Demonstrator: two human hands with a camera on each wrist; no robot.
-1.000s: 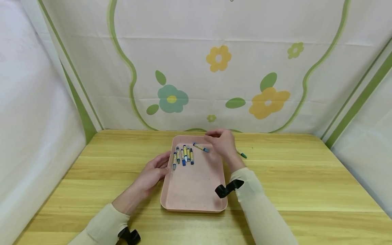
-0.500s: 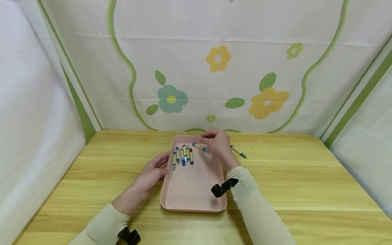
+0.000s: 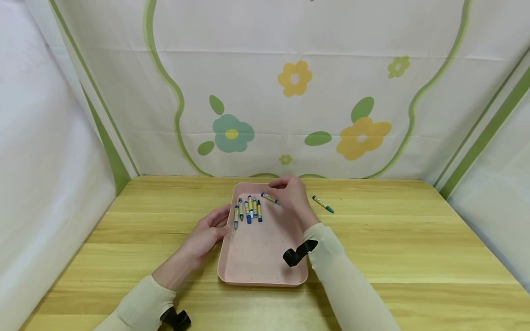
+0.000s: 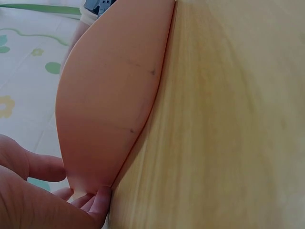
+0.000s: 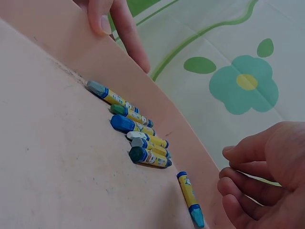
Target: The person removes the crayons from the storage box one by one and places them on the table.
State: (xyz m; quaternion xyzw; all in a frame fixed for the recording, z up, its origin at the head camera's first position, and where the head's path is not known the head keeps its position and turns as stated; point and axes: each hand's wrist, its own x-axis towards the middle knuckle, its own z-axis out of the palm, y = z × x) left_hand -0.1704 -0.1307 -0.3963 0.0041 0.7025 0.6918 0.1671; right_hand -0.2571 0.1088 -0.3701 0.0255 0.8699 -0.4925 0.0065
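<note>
A shallow pink tray (image 3: 261, 257) lies on the wooden table. My left hand (image 3: 209, 234) holds its left wall; the right wrist view shows the thumb (image 5: 100, 21) over the rim and a finger outside. Several crayons in yellow and blue wrappers, among them a dark green one (image 5: 150, 157), lie in a rough row along that wall. Apart from them, near the far end, a light blue crayon (image 5: 189, 193) lies slanted. Above it is my right hand (image 3: 291, 197), fingers loosely bent with nothing seen between them. It hides part of that crayon in the head view.
Outside the tray, to its right, a green crayon (image 3: 323, 204) lies on the table (image 3: 397, 239). A white cloth with printed flowers (image 3: 265, 92) hangs behind the table's far edge. More white cloth hangs at both sides.
My right hand has shifted left over the tray's far end, closer to the light blue crayon. The green crayon on the table has come fully into sight. My left hand stays put.
</note>
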